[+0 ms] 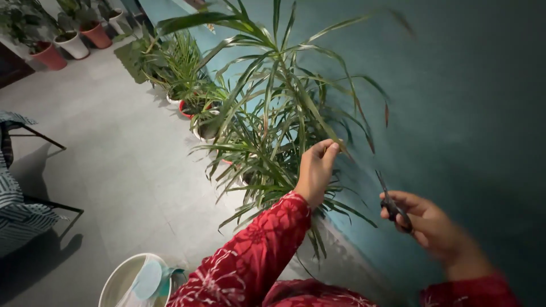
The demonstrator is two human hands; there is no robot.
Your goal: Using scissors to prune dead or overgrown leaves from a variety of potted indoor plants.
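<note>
A tall potted plant [267, 113] with long narrow green leaves stands against a teal wall [466, 113]. My left hand [314, 170], in a red patterned sleeve, pinches one of its leaves near the tip. To the right, my right hand [426, 219] grips a pair of dark scissors [391, 199], blades pointing up toward the held leaf and a little apart from it. The plant's pot is hidden behind the leaves and my arm.
More potted plants [193, 85] line the wall further back, and red and white pots [74, 42] stand at the far left. A white bucket [128, 278] sits on the grey tiled floor near me. A chair with striped cloth [17, 199] is at the left.
</note>
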